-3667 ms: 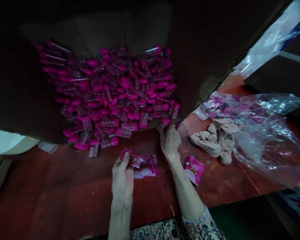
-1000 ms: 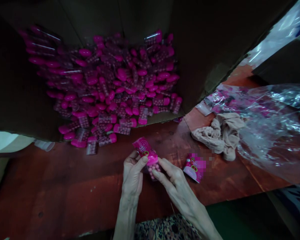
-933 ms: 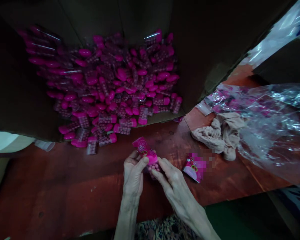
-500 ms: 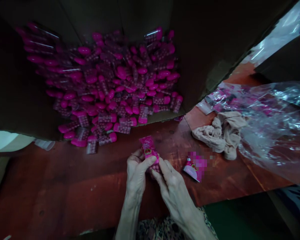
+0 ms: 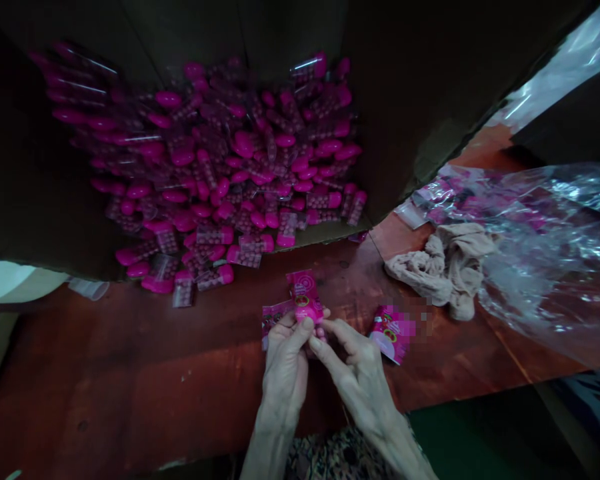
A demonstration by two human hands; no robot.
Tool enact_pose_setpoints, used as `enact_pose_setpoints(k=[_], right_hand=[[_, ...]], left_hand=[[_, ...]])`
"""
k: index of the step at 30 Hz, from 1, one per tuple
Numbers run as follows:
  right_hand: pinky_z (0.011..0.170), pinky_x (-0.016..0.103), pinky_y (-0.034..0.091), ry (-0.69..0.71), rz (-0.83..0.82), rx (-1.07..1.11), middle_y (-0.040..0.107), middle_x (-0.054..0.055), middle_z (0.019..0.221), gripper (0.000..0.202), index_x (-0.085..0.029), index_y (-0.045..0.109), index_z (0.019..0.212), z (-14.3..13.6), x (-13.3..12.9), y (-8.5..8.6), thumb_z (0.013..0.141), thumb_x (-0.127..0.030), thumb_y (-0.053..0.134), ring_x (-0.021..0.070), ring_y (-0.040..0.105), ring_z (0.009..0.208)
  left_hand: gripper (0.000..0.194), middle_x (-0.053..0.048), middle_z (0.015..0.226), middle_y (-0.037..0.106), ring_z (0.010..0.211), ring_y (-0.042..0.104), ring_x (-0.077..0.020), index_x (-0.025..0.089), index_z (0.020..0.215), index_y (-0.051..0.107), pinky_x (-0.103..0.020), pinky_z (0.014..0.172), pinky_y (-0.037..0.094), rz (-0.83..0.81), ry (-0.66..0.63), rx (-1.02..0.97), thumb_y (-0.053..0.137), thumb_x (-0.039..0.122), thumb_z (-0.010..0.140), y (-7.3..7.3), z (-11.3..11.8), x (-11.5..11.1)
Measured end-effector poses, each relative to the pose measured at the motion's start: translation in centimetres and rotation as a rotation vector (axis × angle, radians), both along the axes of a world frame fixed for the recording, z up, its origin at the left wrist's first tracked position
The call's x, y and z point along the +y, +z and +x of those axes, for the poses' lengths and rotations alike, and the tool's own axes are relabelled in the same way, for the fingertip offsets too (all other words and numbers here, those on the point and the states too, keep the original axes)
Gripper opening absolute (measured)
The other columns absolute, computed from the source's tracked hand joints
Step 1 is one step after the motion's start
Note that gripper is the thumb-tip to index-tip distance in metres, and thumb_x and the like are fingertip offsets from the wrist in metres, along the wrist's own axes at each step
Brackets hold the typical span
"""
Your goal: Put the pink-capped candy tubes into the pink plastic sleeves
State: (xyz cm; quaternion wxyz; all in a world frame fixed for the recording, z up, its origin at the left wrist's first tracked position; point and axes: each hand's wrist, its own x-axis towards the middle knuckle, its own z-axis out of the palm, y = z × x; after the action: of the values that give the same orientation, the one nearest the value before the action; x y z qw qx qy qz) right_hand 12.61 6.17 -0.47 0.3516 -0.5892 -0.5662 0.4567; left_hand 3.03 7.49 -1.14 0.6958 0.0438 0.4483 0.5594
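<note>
Pinching a pink printed sleeve (image 5: 303, 293) is the left hand (image 5: 287, 360). Beside it, the right hand (image 5: 359, 367) clasps a bead-filled bottle (image 5: 320, 331).

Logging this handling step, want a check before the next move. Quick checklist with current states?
1. Left hand on the pink printed wrapper: ok, thumb pressed on it.
2. Right hand on the bead bottle: ok, fingertips at its beads.
3. Wrapper's fit on the bottle: cannot tell, fingers cover the join.
4. One hand free: not ok, both are occupied.
5. More bottles at hand: ok, piled in the open box ahead.
6. Crumpled cloth off the hands: ok, it lies apart, on the right.
</note>
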Motion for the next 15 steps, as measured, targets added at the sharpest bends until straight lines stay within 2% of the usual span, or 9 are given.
enact_pose_setpoints(k=[5, 12, 15], right_hand=[[0.06, 0.025, 0.048, 0.055, -0.091, 0.092, 0.064, 0.004, 0.078, 0.019, -0.017, 0.061, 0.09, 0.4, 0.4, 0.6, 0.084, -0.031, 0.051, 0.0163, 0.06, 0.067], [0.061, 0.025, 0.049, -0.028, -0.131, 0.194, 0.062, 0.003, 0.074, 0.019, -0.016, 0.059, 0.078, 0.4, 0.3, 0.4, 0.082, -0.034, 0.054, 0.0159, 0.058, 0.068], [0.064, 0.027, 0.051, -0.068, -0.111, 0.228, 0.064, 0.003, 0.075, 0.017, -0.016, 0.061, 0.079, 0.3, 0.3, 0.1, 0.078, -0.033, 0.059, 0.016, 0.059, 0.068]], left_hand=[[0.019, -0.008, 0.069, 0.07, 0.07, 0.064, -0.0196, 0.012, 0.071, 0.067, -0.031, 0.068, 0.048, 0.008, 0.013, 0.029, 0.069, 0.03, 0.068, 0.3, -0.4, 0.2], [0.013, -0.005, 0.065, 0.068, 0.068, 0.061, -0.0156, 0.013, 0.071, 0.069, -0.028, 0.07, 0.046, 0.04, -0.009, 0.084, 0.068, 0.025, 0.069, 0.4, 0.6, -1.0], [0.013, -0.005, 0.066, 0.068, 0.067, 0.061, -0.0151, 0.013, 0.072, 0.069, -0.027, 0.07, 0.045, 0.026, 0.0, 0.075, 0.068, 0.026, 0.069, 0.6, 0.5, -0.9]])
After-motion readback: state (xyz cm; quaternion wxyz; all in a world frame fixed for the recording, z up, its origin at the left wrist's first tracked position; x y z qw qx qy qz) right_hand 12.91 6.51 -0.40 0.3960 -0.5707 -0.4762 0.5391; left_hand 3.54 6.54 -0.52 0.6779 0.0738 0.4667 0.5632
